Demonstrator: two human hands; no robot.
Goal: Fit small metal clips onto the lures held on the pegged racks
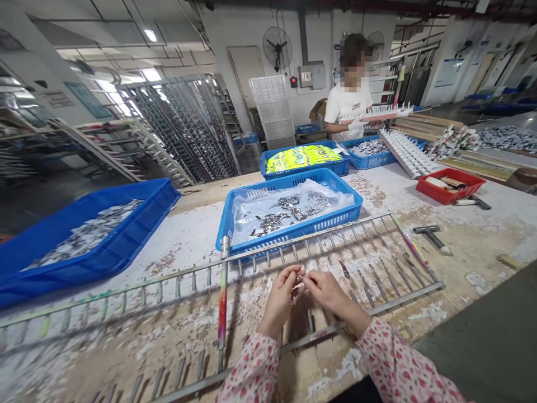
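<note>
My left hand (280, 298) and my right hand (329, 293) meet above a long metal rack (403, 299) with rows of upright pins that lies flat on the workbench. Both pinch a small metal piece (298, 278) between their fingertips. Just beyond the rack stands a blue crate (352, 214) lined with clear plastic and holding several small shiny metal parts (280, 215).
A large blue bin (126, 235) with metal scraps sits at the left. A hammer (432, 237) and a red tray (448, 193) lie to the right. Across the bench a person in a white shirt (348, 103) handles another pin rack, with more blue crates (304, 159) nearby.
</note>
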